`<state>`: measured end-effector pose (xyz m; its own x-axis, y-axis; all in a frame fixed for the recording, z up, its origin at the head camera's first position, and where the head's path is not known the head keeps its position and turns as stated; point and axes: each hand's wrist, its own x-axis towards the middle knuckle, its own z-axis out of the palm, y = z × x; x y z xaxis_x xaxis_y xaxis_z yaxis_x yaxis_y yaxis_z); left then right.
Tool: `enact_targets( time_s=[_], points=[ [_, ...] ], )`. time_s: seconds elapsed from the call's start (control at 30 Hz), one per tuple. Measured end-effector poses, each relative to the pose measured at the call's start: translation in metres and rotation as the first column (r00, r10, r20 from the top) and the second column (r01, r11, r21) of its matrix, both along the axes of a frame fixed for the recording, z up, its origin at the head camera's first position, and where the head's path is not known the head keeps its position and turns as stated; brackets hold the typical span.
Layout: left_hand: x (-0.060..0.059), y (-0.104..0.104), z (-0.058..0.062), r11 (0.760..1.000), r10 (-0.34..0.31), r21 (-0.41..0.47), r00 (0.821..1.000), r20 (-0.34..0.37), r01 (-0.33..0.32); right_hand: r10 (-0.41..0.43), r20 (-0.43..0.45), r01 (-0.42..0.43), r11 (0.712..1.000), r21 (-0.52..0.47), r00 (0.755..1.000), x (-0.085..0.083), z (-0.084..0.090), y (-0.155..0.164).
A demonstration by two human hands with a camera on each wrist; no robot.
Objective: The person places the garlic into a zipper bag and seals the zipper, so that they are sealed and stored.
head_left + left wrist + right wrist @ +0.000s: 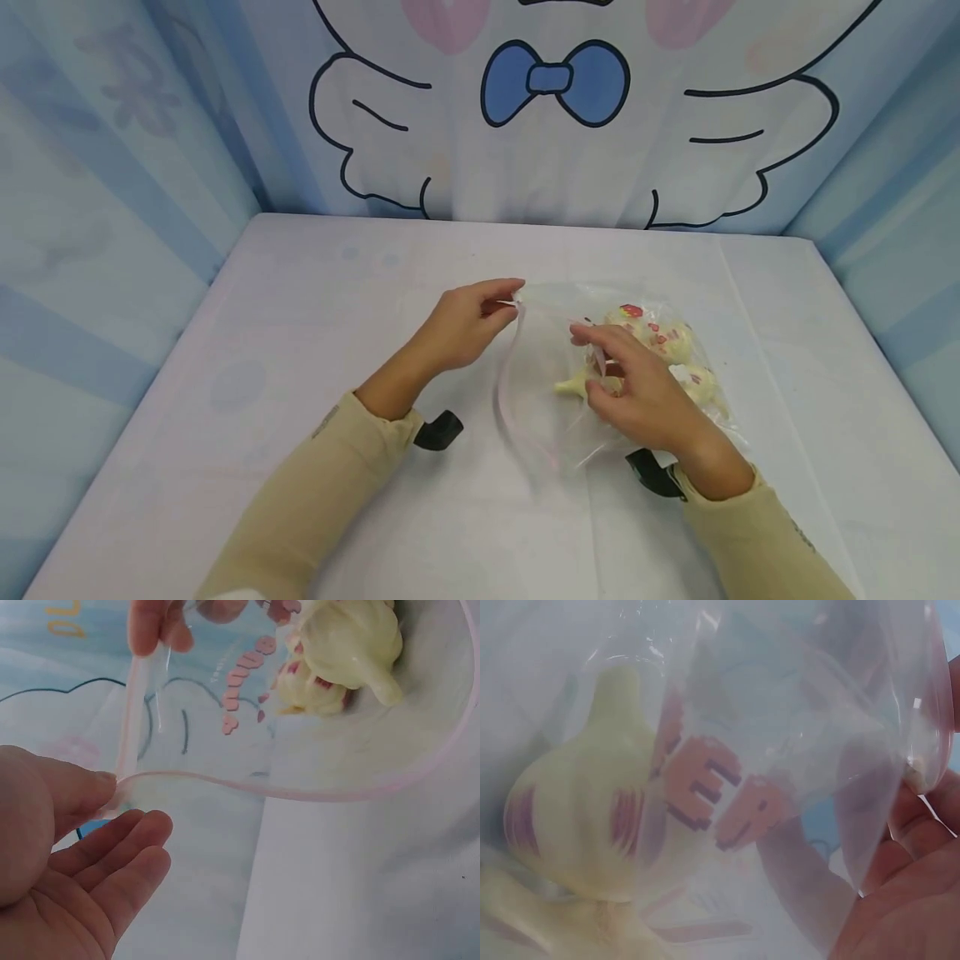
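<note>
A clear plastic bag (543, 358) with a pink rim (322, 796) lies on the table, its mouth gaping toward the left. Several pale garlic bulbs (671, 340) with purple-red marks are inside, at the bag's right part. My left hand (472, 329) pinches the far corner of the mouth between thumb and fingers. Over the bag, my right hand (645, 387) grips the rim of its upper layer, lifting it. One garlic bulb (577, 817) shows through the plastic in the right wrist view, beside red printed letters (727, 795). My right hand partly hides the bulbs in the head view.
A white cloth covers the table (300, 333). Blue and white curtains (97, 167) hang at the left, the back and the right. A dark wrist camera (438, 432) sits under the left cuff, another wrist camera (654, 473) by the right cuff.
</note>
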<state>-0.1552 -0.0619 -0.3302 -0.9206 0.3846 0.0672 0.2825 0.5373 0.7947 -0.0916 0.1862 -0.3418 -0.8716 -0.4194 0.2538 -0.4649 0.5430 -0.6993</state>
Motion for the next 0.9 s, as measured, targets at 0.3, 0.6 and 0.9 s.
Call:
enact_targets(
  time_s=[0.3, 0.6, 0.9],
  points=[
    [-0.0045, 0.0028, 0.0002, 0.998, 0.066, -0.018, 0.998, -0.009, -0.066, 0.006, 0.034, -0.007, 1.000, 0.011, 0.999, 0.0002, 0.0011, 0.0007],
    [-0.0061, 0.0011, -0.0028, 0.998, 0.063, -0.024, 0.998, -0.021, -0.063, 0.008, 0.044, -0.009, 1.000, 0.009, 0.999, 0.0000, 0.0005, 0.0016],
    [-0.0048, -0.0002, -0.0057, 0.998, 0.054, -0.009, 0.998, -0.035, -0.055, -0.006, 0.054, 0.005, 1.000, 0.014, 0.999, 0.0012, 0.0009, 0.0022]
  ],
)
